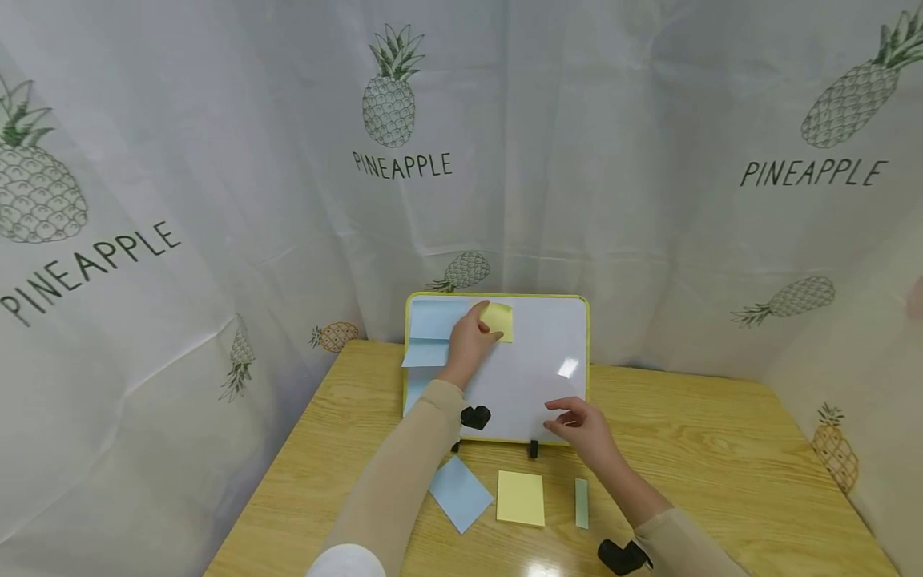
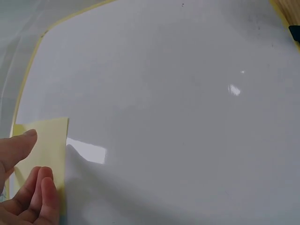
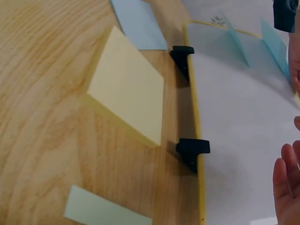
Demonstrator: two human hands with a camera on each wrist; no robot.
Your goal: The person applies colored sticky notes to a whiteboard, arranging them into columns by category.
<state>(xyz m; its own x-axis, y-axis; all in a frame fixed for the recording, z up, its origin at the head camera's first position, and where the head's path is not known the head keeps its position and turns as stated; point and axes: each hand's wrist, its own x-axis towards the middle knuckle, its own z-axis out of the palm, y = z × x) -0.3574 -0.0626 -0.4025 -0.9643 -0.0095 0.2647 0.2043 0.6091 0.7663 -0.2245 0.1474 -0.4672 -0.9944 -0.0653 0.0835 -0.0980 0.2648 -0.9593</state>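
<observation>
My left hand (image 1: 472,340) is at the upper middle of a yellow-framed whiteboard (image 1: 534,361), its fingers touching a yellow sticky note (image 1: 502,322). In the left wrist view, the thumb and fingertips are in front of that note (image 2: 51,140), which lies against the board. My right hand (image 1: 582,433) hovers before the board's lower right corner, fingers loosely bent and holding nothing. Blue sticky notes (image 1: 433,319) line the board's left side, partly covered by my left hand and arm. Some of them stand away from the surface in the right wrist view.
On the wooden table (image 1: 671,441) lie a tilted blue sticky pad (image 1: 461,493), a thick yellow sticky pad (image 1: 521,498) and a narrow pale green strip pad (image 1: 581,503). Black feet (image 1: 534,449) support the board. Behind hangs a pineapple-print curtain (image 1: 577,160).
</observation>
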